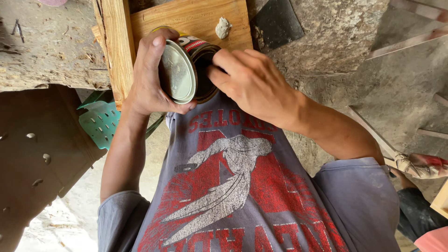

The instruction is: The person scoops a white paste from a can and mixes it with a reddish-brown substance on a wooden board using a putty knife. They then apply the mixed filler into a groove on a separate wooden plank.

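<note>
your left hand (148,77) wraps the round metal tin (196,70), thumb pinning its loose, dull silver lid (178,71) to the side. your right hand (254,84) has fingertips curled into the dark open mouth. beyond lies a grainy wooden board (186,18) with a putty lump (223,28).

A rough concrete floor (396,88) was seen in daylight, a green perforated plastic stool (99,121) set beside a dark brown board (32,158)
</note>
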